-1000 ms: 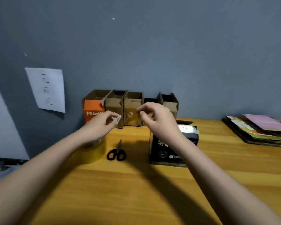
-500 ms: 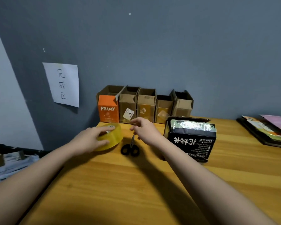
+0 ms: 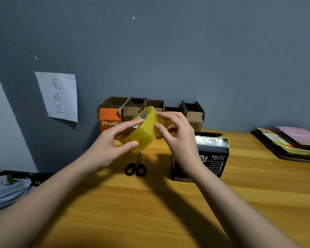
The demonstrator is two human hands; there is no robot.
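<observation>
A yellow roll of packing tape [image 3: 145, 130] is held up above the wooden table [image 3: 132, 208], tilted on edge. My left hand [image 3: 109, 142] grips it from the left, thumb under the rim and fingers over the core. My right hand [image 3: 177, 133] touches its right side, with the fingertips curled on the roll's outer face. Black-handled scissors [image 3: 136, 167] lie on the table just below the roll. A black box [image 3: 211, 158] with a silvery packet inside stands to the right of my right wrist.
A row of small open cardboard boxes [image 3: 193, 115], one orange box [image 3: 109, 120] at its left end, lines the grey wall. A paper sign [image 3: 58, 96] hangs on the wall at left. Flat stacked packaging [image 3: 292, 142] lies at the far right.
My left hand took the tape roll off the table and lifted it. My right hand moved onto the roll's right side. The small label from a second ago is now stuck on a cardboard box.
</observation>
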